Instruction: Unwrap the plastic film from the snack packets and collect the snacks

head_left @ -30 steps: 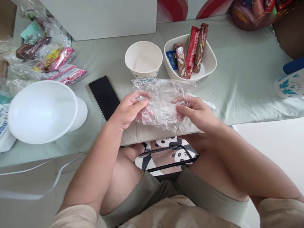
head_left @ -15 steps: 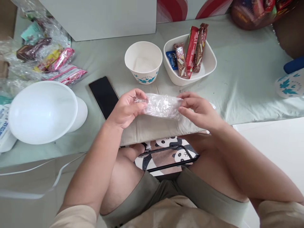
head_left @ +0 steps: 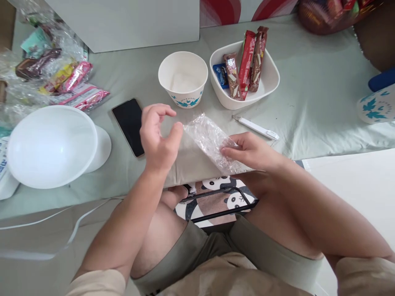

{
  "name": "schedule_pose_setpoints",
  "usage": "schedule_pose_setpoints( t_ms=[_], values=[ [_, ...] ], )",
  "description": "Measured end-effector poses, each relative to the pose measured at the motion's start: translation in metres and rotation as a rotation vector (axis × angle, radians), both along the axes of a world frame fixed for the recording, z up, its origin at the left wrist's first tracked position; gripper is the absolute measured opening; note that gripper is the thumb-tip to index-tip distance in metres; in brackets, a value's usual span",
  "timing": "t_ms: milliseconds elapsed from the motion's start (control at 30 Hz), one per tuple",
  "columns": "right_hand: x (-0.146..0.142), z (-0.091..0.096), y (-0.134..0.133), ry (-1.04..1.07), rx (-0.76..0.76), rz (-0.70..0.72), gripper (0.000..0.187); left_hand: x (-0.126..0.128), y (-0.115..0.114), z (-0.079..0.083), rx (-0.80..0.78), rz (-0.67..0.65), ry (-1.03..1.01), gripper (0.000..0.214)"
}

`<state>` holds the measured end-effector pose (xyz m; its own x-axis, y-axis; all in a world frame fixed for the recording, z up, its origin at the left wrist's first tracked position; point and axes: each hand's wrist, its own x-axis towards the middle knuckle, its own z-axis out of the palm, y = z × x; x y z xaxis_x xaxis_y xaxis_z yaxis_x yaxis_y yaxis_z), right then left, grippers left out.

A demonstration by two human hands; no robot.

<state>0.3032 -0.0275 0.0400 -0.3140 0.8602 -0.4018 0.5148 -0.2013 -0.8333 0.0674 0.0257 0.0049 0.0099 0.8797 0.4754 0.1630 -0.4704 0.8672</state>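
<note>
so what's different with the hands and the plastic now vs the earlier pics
The left hand let go of the crinkled clear plastic film and shifted left, its fingers apart. The right hand alone holds it, now slanting down rightward. The slim white plastic cutter, mostly covered before, is uncovered. The white leaf-printed cup, white rounded-square bowl and black rectangular phone stayed put.

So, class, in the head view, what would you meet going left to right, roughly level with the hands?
White tub, black phone, left hand, clear plastic, right hand, leaf-printed cup at the right edge.
</note>
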Motion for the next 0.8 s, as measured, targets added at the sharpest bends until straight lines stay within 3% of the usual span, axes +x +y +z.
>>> schedule_pose_setpoints(
  t_ms=[33,100,200,267,400,500,567,667,733,800],
  values=[
    [0.0,-0.001,0.0,0.008,0.024,-0.017,0.032,0.003,-0.006,0.004,0.098,0.022,0.055,0.004],
    [-0.001,-0.001,0.0,0.087,0.07,-0.007,0.027,0.009,-0.018,0.012,0.087,-0.163,0.185,0.006],
    [-0.004,-0.002,-0.001,0.264,0.136,0.019,0.017,0.016,-0.027,0.018,-0.229,-0.449,0.372,0.035],
    [-0.006,-0.004,-0.002,0.335,0.167,0.0,0.021,0.017,-0.026,0.015,-0.438,-0.534,0.365,0.047],
    [-0.006,-0.013,-0.002,0.285,0.213,-0.125,0.026,0.018,-0.018,0.005,-0.665,-0.511,0.112,0.043],
    [-0.004,-0.019,0.0,0.13,0.323,-0.293,0.03,0.016,-0.014,0.004,-0.742,-0.463,-0.052,0.042],
    [-0.004,-0.02,0.0,0.137,0.364,-0.348,0.042,0.015,-0.013,0.005,-0.769,-0.473,-0.126,0.038],
    [-0.006,-0.018,0.0,0.299,0.244,-0.291,0.061,0.015,-0.012,0.006,-0.77,-0.537,-0.203,0.029],
    [-0.01,-0.017,-0.001,0.359,0.148,-0.276,0.058,0.017,-0.012,0.006,-0.756,-0.557,-0.212,0.035],
    [-0.013,-0.016,0.0,0.373,0.148,-0.334,0.053,0.019,-0.012,0.004,-0.764,-0.535,-0.191,0.044]
  ],
)
